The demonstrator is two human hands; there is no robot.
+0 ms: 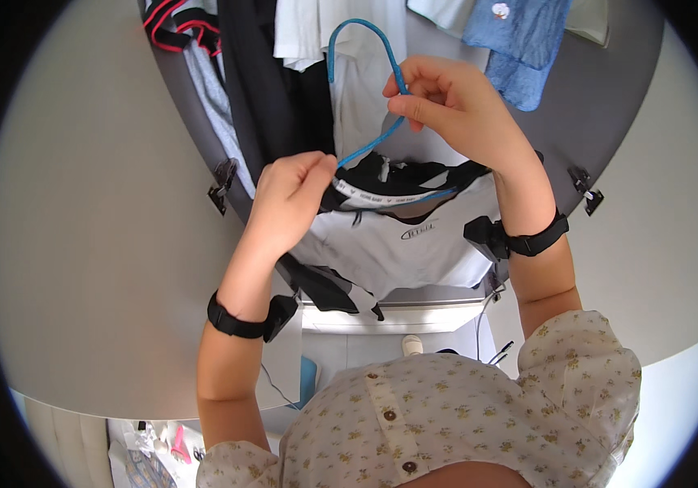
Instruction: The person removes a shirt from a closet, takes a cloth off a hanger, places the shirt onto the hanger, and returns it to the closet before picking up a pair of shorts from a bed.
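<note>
A blue clothes hanger point(366, 149) is held up in front of me, its hook curving up and away. My right hand point(446, 110) pinches it just below the hook, between thumb and fingers. My left hand point(291, 198) is closed around the hanger's left side, beside the neckline of a pale grey and black top point(385, 250). Whether that fist also grips the top's fabric is hidden. The top hangs below my hands with its collar open, and a blue length of the hanger's lower part shows across the neckline. Printed lettering marks its chest and inner neckband.
Open wardrobe doors stand left point(111, 213) and right point(647, 262), with metal hinges point(222, 186) on the cabinet's sides. Inside hang black trousers point(275, 91), white garments point(361, 79) and a blue denim garment point(516, 49). A drawer front point(391, 319) lies below the top.
</note>
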